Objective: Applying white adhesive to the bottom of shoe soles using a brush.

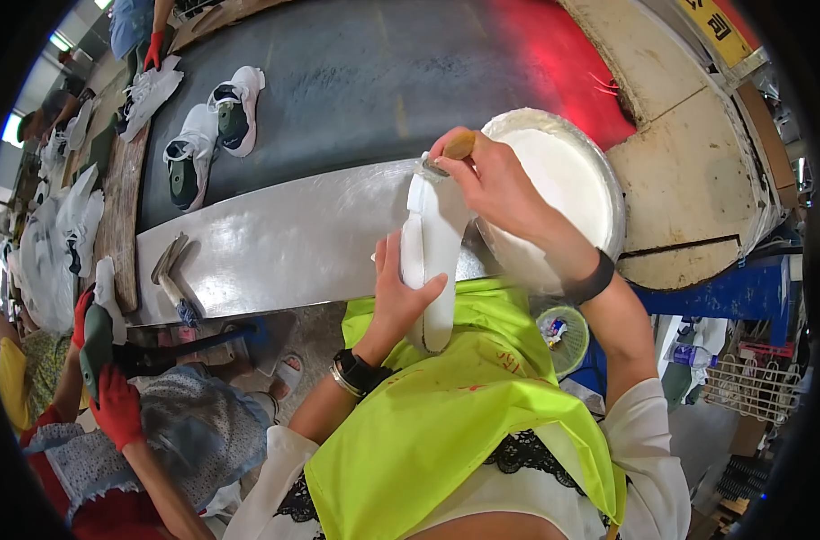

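Observation:
My left hand [396, 292] is wrapped round a long white shoe-shaped piece [441, 234], which stands lengthwise in front of my apron. Its pale, flat face is turned up; whether it is a sole or a whole shoe I cannot tell. In my right hand [504, 184] is a brush with a rounded wooden handle [459, 145], its lower end against the far tip of the piece. The bristles are mostly hidden by my fingers. Just right of that hand, partly under my forearm, sits a large round basin [619, 207] of thick white liquid [558, 166].
A shiny metal ledge [311, 225] edges a dark conveyor belt [365, 81], lit red at right. Two white shoes [239, 108] lie on the belt. A hammer [169, 265] rests on the ledge. At left, a red-gloved co-worker [117, 409] holds a green sole-shaped piece. A basket [563, 340] stands below.

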`<action>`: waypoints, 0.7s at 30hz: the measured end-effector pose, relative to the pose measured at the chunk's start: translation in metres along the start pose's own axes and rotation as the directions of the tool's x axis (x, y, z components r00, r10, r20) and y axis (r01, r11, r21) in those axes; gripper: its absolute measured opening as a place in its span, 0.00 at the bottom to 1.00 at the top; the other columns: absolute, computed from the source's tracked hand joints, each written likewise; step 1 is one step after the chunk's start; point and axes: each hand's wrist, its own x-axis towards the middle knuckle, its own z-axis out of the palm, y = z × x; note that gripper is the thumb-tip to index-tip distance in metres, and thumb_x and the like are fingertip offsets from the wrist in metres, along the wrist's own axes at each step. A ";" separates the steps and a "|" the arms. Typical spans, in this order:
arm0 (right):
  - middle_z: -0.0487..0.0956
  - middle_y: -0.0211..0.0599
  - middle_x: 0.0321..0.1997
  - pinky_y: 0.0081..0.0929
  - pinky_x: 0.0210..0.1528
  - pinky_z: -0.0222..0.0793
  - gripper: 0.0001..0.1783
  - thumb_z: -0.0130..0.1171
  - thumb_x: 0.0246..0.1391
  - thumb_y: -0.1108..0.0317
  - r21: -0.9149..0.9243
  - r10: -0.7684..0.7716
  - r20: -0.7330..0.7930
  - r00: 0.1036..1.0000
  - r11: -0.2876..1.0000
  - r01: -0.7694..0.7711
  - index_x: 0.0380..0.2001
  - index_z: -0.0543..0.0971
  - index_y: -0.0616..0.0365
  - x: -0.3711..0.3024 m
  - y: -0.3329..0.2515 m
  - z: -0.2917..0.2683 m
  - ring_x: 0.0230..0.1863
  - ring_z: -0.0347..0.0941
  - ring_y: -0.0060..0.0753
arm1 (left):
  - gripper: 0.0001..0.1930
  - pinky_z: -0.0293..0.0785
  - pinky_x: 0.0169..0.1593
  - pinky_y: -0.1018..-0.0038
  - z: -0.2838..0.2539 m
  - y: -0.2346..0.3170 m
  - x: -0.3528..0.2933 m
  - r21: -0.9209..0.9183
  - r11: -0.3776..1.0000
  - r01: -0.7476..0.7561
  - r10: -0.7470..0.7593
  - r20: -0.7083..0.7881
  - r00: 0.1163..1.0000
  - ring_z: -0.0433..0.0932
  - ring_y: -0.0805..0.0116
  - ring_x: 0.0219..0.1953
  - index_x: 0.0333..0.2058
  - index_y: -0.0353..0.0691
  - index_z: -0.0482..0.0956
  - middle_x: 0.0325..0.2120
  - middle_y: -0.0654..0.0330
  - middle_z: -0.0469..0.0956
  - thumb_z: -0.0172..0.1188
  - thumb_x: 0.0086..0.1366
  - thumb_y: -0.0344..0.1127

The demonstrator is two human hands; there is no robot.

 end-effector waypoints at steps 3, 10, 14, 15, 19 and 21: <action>0.79 0.38 0.29 0.26 0.37 0.69 0.09 0.54 0.58 0.68 -0.064 -0.069 0.164 0.984 0.995 0.080 0.36 0.76 0.63 0.006 -0.014 -0.011 0.30 0.73 0.29 | 0.46 0.58 0.63 0.63 0.003 -0.004 0.002 0.025 0.999 0.040 -0.040 0.009 0.999 0.58 0.53 0.63 0.64 0.35 0.55 0.60 0.46 0.56 0.69 0.48 0.41; 0.80 0.39 0.31 0.28 0.39 0.69 0.10 0.54 0.58 0.66 -0.077 -0.022 0.499 0.866 0.995 0.070 0.37 0.76 0.64 0.015 -0.023 -0.030 0.32 0.74 0.30 | 0.47 0.61 0.60 0.58 0.005 -0.005 0.001 0.050 0.999 -0.018 0.018 -0.017 1.000 0.60 0.46 0.59 0.62 0.34 0.55 0.56 0.43 0.57 0.70 0.46 0.42; 0.80 0.39 0.33 0.28 0.41 0.70 0.09 0.54 0.59 0.68 -0.148 -0.030 0.226 0.974 0.987 0.065 0.36 0.75 0.63 0.023 -0.016 -0.041 0.36 0.76 0.31 | 0.49 0.60 0.61 0.55 0.012 -0.018 -0.002 0.171 0.984 -0.052 0.063 -0.061 0.996 0.58 0.39 0.60 0.63 0.33 0.54 0.58 0.36 0.55 0.71 0.45 0.43; 0.80 0.39 0.33 0.28 0.41 0.70 0.09 0.54 0.59 0.68 -0.148 -0.033 0.224 0.974 0.987 0.067 0.36 0.75 0.63 0.021 -0.012 -0.037 0.36 0.76 0.31 | 0.49 0.60 0.61 0.55 0.013 -0.020 -0.002 0.172 0.984 -0.055 0.066 -0.061 0.996 0.58 0.39 0.60 0.63 0.33 0.54 0.58 0.36 0.55 0.71 0.45 0.43; 0.78 0.43 0.33 0.31 0.40 0.69 0.07 0.52 0.60 0.68 -0.139 -0.154 0.288 0.945 0.970 0.201 0.35 0.74 0.62 0.007 -0.015 -0.020 0.36 0.75 0.39 | 0.49 0.58 0.62 0.54 0.012 -0.019 -0.001 0.088 0.996 -0.036 0.039 -0.036 0.999 0.56 0.37 0.63 0.63 0.33 0.55 0.60 0.34 0.54 0.71 0.45 0.43; 0.78 0.44 0.32 0.32 0.41 0.69 0.08 0.52 0.59 0.68 -0.130 -0.035 0.485 0.874 0.985 0.112 0.36 0.75 0.61 0.006 -0.029 -0.024 0.36 0.75 0.40 | 0.49 0.58 0.63 0.54 0.011 -0.016 0.000 0.071 0.997 -0.033 0.035 -0.029 0.999 0.55 0.37 0.63 0.63 0.33 0.55 0.60 0.35 0.54 0.71 0.45 0.43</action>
